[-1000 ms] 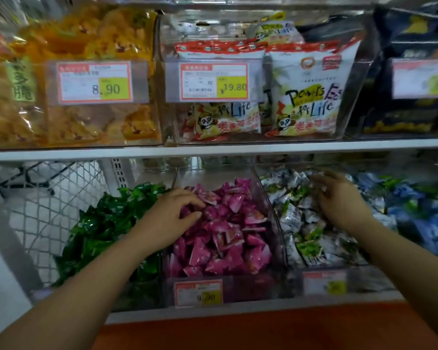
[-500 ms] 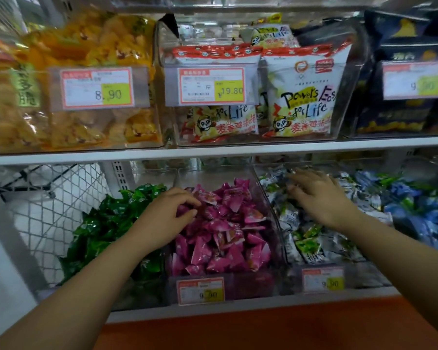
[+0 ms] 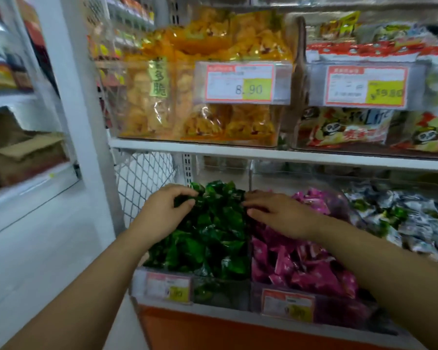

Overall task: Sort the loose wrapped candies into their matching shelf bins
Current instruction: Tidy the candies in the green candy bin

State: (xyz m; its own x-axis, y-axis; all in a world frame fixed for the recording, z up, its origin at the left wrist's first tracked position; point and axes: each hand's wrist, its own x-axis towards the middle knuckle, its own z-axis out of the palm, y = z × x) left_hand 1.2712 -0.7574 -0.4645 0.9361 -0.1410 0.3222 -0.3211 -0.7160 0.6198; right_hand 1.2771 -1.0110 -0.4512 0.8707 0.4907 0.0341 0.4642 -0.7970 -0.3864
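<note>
Both hands sit over the back of the green bin (image 3: 220, 289), the leftmost on the lower shelf, and the coming move depends on which side of the divider (image 3: 249, 279) each piece lies. The left hand (image 3: 162, 214) rests on the back left corner of the heap of green candies (image 3: 213, 238), with its thumb and fingers curled down into the wrappers; whether it actually pinches a piece cannot be told through the blur. The right hand (image 3: 282, 214) lies flat and relaxed, holding nothing. Its palm is above the back of the pink bin (image 3: 339, 309), and its fingers reach leftward across the divider to touch the right edge of the green heap. The pink candies (image 3: 301, 263) fill their bin below and in front of that wrist, just beside the green ones. No stray colour shows clearly in either heap, so any mismatch near the divider would probably fall to the right hand, which is nearer. The silver-wrapped candies (image 3: 410, 218) lie further right, well apart from both hands.
</note>
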